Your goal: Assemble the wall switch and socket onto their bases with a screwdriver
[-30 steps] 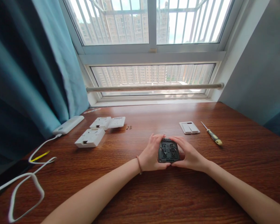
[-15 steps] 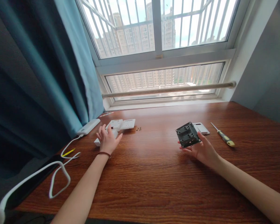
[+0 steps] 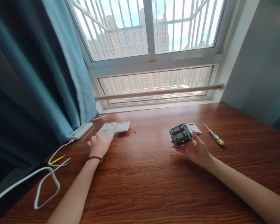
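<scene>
In the head view, my right hand (image 3: 198,151) grips a square dark grey plastic module (image 3: 181,135) by its right edge, thumb on the side and fingers underneath. Its slotted, ribbed face points up at me, tilted above the table. On the left, my left hand (image 3: 99,147) is closed around a white box-shaped plastic piece (image 3: 106,134), thumb on the right side, the other fingers partly hidden on the left. Touching or close behind it lie white plates (image 3: 123,126). A few small brass-coloured screws (image 3: 133,131) rest to the right of the plates.
Behind the dark module lies a white panel (image 3: 195,128), with a yellow-and-grey screwdriver (image 3: 216,137) to its right. A white power bank (image 3: 80,131), its white cable (image 3: 58,186) and a yellow strip (image 3: 58,159) are at the left. A blue curtain (image 3: 77,77) hangs beside the window.
My left hand has lowered and its spread fingers have closed on the white box-shaped piece. My right hand still holds the dark module, now tipped slightly differently. The whole view has shifted a little.
</scene>
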Motion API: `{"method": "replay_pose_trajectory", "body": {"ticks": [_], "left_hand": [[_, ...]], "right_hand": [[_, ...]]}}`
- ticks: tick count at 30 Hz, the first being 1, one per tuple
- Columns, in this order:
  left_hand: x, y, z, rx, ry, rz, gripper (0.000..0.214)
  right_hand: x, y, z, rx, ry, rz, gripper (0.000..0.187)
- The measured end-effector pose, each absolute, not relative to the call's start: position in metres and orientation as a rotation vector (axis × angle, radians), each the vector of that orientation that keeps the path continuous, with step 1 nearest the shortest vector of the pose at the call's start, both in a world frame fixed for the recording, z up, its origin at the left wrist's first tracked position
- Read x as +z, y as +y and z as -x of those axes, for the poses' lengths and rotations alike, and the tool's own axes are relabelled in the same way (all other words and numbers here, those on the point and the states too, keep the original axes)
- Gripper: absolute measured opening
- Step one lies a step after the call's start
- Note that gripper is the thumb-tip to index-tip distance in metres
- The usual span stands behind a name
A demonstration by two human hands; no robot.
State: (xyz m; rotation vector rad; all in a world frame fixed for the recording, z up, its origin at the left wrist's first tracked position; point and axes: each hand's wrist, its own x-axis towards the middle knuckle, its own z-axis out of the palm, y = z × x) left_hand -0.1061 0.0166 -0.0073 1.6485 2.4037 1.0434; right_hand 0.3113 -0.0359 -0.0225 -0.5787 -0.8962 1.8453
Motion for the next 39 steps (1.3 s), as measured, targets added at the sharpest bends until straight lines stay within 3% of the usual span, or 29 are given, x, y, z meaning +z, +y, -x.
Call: {"method": "replay_pose_trajectory", "body": {"ticks": [4,6,8,12,18,29,35,39], "left_hand": [[0.007,0.002,0.057,1.217,2.048,-1.712,0.057],[0.012,-0.012,0.025,1.264,1.49,-1.523,0.05],[0.014,-0.026,-0.005,1.137,0.965,-1.111,0.053],[0.008,-0.04,-0.053,0.814,0.606,-0.759,0.059],[-0.016,-0.029,-0.093,0.738,0.569,-0.735,0.058],[-0.024,-0.048,-0.107,0.929,0.598,-1.019,0.051],[-0.034,-0.045,-0.107,0.985,0.656,-1.109,0.074],[-0.038,-0.04,-0.105,1.027,0.704,-1.301,0.067]], "right_hand": [[-0.022,-0.036,-0.313,1.826,-0.904,0.571,0.064],[-0.022,-0.036,-0.313,1.799,-0.924,0.57,0.059],[-0.023,-0.037,-0.312,1.752,-0.94,0.553,0.052],[-0.026,-0.037,-0.309,1.651,-0.965,0.529,0.042],[-0.028,-0.035,-0.308,1.515,-1.043,0.561,0.04],[-0.035,-0.037,-0.305,1.176,-1.549,0.717,0.064],[-0.04,-0.034,-0.312,1.038,-1.725,0.763,0.067],[-0.036,-0.035,-0.314,0.839,-1.867,0.852,0.069]]}}
